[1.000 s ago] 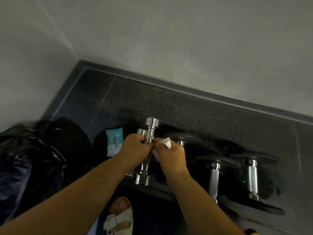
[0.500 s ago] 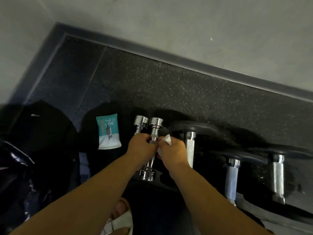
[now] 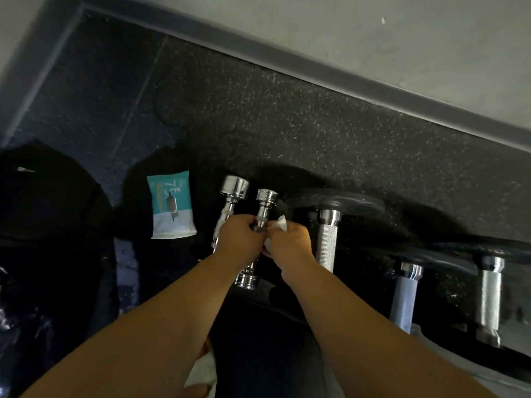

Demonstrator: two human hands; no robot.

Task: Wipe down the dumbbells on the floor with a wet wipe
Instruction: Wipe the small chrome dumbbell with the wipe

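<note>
The left hand (image 3: 240, 239) curls round the handle of a small chrome dumbbell (image 3: 265, 198), and the right hand (image 3: 290, 244) pinches a white wet wipe (image 3: 280, 225) against it. A second chrome dumbbell (image 3: 234, 188) lies just beside on the floor (image 3: 287, 124), with a teal wipe packet (image 3: 171, 205) nearer the floor's left corner.
</note>
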